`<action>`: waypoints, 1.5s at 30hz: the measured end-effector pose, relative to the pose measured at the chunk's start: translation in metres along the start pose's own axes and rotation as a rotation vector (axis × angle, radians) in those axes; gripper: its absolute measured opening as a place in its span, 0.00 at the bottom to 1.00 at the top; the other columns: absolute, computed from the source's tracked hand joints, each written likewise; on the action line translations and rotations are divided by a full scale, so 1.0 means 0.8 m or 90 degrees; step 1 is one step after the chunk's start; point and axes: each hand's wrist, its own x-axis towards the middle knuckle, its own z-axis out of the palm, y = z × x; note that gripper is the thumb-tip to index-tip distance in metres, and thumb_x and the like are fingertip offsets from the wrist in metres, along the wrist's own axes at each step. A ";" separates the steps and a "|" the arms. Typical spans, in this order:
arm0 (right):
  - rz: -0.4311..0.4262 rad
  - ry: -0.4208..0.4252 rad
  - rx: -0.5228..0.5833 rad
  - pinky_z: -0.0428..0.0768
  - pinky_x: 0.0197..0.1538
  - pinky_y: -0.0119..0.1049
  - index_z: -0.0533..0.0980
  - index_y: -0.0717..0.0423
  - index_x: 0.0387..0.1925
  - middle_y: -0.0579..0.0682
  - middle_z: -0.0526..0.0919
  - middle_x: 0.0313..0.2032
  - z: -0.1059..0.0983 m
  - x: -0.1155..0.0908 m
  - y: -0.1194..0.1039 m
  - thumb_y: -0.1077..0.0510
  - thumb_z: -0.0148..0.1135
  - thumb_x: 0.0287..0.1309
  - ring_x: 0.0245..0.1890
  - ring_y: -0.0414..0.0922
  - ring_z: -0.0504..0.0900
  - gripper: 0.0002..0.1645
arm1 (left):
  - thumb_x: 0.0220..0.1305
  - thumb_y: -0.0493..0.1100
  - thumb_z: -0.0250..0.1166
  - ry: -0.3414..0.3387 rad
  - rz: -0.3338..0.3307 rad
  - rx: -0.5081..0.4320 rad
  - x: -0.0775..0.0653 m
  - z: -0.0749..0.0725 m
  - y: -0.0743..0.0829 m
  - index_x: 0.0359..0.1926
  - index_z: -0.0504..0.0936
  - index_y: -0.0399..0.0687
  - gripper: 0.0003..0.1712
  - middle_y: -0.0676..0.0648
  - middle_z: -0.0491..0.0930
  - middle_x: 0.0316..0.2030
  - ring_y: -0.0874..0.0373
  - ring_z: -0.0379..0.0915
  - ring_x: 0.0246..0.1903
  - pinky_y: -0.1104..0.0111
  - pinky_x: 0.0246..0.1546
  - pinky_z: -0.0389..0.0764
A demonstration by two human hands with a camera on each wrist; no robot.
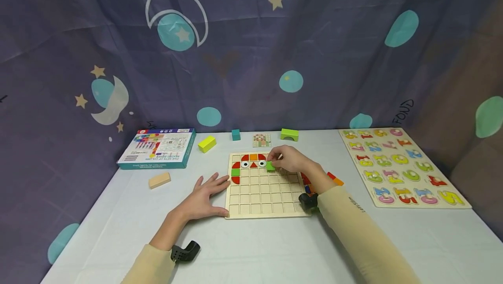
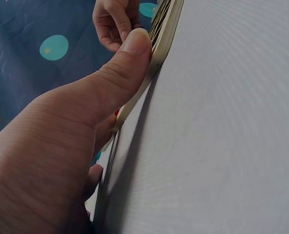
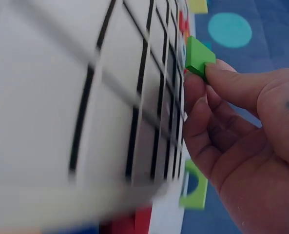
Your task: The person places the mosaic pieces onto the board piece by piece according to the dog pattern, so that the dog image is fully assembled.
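Observation:
A wooden grid board (image 1: 259, 209) lies on the table with red, orange, green and eye-patterned tiles set along its top left. My right hand (image 1: 288, 159) pinches a green square tile (image 3: 199, 57) between thumb and fingertips, over the board's upper rows beside the right-hand eye tile (image 1: 262, 164). In the head view the same green tile (image 1: 270, 166) shows under the fingers. My left hand (image 1: 202, 199) rests at the board's left edge with fingers spread, its thumb (image 2: 129, 53) touching the rim. A placed green tile (image 1: 235, 172) sits between red pieces at the left.
Behind the board lie a small pattern card (image 1: 261, 140), a green arch block (image 1: 289, 134), a teal cube (image 1: 235, 135) and a yellow block (image 1: 207, 144). A boxed set (image 1: 157, 148) and a wooden block (image 1: 159, 181) stand left; loose tiles (image 1: 335, 179) and a number puzzle (image 1: 404, 168) lie right.

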 end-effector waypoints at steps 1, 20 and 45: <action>0.005 0.005 -0.003 0.77 0.35 0.38 0.81 0.60 0.44 0.50 0.80 0.35 -0.004 -0.002 0.004 0.66 0.60 0.69 0.33 0.49 0.80 0.06 | 0.46 0.64 0.80 0.001 0.000 0.000 0.000 0.000 0.000 0.72 0.70 0.44 0.57 0.48 0.62 0.74 0.44 0.41 0.77 0.39 0.71 0.31; 0.098 0.105 -0.115 0.78 0.39 0.40 0.81 0.65 0.42 0.55 0.81 0.36 -0.068 -0.025 0.071 0.68 0.57 0.66 0.36 0.52 0.75 0.08 | 0.45 0.66 0.79 -0.003 0.003 0.001 -0.001 0.004 -0.006 0.73 0.69 0.46 0.58 0.51 0.61 0.75 0.47 0.41 0.77 0.41 0.72 0.31; 0.137 0.015 -0.089 0.74 0.39 0.37 0.79 0.62 0.37 0.51 0.77 0.29 -0.083 -0.056 0.081 0.62 0.70 0.61 0.32 0.47 0.73 0.08 | 0.45 0.65 0.80 0.003 0.003 0.003 0.001 0.003 -0.005 0.73 0.69 0.46 0.58 0.51 0.61 0.75 0.46 0.41 0.77 0.41 0.72 0.32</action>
